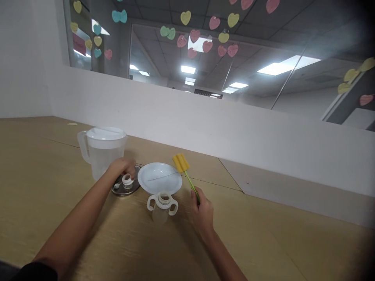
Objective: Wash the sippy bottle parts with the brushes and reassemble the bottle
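My right hand (202,208) is closed round the green handle of a bottle brush (181,162). The brush's yellow sponge head points up, by the right rim of a white bowl (159,177). Just in front of that bowl a clear baby bottle (160,212) with two white side handles stands upright, its top uncovered. My left hand (125,167) hangs over a round metal tray (121,191), fingers bent down and blurred. Close under those fingers is a white bottle collar (127,180); whether they touch it I cannot tell. A small white piece (116,186) lies on the tray's left side.
A translucent lidded pitcher (106,150) stands behind the tray, its handle to the left. The wooden table (249,238) runs back to a white wall (175,127). Above is a glass window with heart-shaped sticky notes (185,18).
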Demonstrator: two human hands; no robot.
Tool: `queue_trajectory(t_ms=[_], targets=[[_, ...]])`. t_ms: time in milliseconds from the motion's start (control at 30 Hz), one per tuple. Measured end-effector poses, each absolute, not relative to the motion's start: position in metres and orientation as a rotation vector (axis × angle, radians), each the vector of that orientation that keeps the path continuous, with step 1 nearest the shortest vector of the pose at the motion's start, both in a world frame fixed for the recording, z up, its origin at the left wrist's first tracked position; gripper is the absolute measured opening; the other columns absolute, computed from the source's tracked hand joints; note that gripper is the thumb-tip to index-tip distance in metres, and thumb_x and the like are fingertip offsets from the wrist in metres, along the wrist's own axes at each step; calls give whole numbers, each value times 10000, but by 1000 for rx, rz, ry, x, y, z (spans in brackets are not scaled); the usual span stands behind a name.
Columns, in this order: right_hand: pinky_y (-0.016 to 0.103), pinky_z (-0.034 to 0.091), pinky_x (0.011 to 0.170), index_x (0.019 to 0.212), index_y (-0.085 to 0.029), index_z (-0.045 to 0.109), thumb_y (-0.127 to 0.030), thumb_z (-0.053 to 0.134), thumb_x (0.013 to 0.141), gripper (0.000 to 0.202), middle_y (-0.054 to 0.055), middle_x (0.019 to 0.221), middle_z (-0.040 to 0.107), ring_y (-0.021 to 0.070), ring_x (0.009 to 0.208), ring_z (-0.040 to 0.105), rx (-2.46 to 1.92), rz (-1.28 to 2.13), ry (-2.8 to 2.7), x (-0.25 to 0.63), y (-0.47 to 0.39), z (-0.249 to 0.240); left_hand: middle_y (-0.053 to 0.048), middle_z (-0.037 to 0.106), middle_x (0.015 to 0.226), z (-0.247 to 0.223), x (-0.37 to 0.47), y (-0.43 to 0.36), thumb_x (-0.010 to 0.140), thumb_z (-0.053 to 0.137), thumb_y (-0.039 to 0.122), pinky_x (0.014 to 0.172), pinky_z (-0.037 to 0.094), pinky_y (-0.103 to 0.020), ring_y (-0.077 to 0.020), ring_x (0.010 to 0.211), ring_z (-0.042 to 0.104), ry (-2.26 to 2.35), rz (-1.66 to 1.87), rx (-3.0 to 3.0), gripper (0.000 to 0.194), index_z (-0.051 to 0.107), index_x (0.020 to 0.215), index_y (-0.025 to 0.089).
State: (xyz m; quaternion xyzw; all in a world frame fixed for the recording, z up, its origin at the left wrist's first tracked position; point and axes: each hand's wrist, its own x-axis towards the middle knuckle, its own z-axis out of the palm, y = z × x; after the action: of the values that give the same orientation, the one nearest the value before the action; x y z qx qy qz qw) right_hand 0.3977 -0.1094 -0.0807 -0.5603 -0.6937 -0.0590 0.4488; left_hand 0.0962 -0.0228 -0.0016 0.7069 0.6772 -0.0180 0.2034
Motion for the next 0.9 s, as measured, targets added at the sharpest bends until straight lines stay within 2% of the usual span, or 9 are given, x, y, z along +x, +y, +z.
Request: queue_trajectory(t_ms=[167,400,533,633,700,800,900], targets=[[232,325,492,941,-127,624,-426,268,904,467,23,555,574,138,473,485,-1389,-150,-1732,399,-109,-82,-43,554,444,-15,103,-18,414,680,185,548,463,-335,-207,494,558,1900,-74,1904,142,560,472,136],[239,317,496,938,-132,623,-426,265,905,465,22,559,572,140,474,476,-1401,-141,-1732,399,-108,-83,-14,537,403,-13,110,-24,359,706,189,579,460,-332,-225,532,574,1934,-54,2003,176,595,489,149],[234,318,492,941,-127,619,-440,278,899,465,19,567,571,137,473,467,-1407,-81,-1689,400,-107,-82,-80,599,500,9,117,-40,434,677,177,604,439,-336,-268,623,596,1971,24,2138,112,594,496,134],[228,311,473,934,-123,619,-458,285,891,475,6,543,543,132,459,447,-1406,-30,-1646,400,-106,-82,-119,657,697,30,133,-63,609,596,274,641,421,-323,-264,722,603,1896,138,2283,156,645,646,131],[228,321,481,927,-124,617,-461,289,889,472,6,551,543,135,476,456,-1400,-2,-1638,400,-106,-82,-66,671,818,37,150,-81,703,531,385,655,412,-275,-210,752,602,1713,213,2384,264,659,819,186],[230,336,501,917,-126,612,-462,287,891,469,12,576,558,135,493,464,-1399,28,-1644,400,-107,-82,-39,655,942,31,178,-103,616,620,509,638,408,-251,-205,797,602,1290,205,2529,455,632,983,240],[228,327,494,911,-124,608,-474,291,888,473,13,590,560,128,485,449,-1388,37,-1637,401,-107,-82,-72,645,942,15,199,-111,497,728,444,675,416,-289,-269,880,587,1277,81,2680,521,638,962,227]])
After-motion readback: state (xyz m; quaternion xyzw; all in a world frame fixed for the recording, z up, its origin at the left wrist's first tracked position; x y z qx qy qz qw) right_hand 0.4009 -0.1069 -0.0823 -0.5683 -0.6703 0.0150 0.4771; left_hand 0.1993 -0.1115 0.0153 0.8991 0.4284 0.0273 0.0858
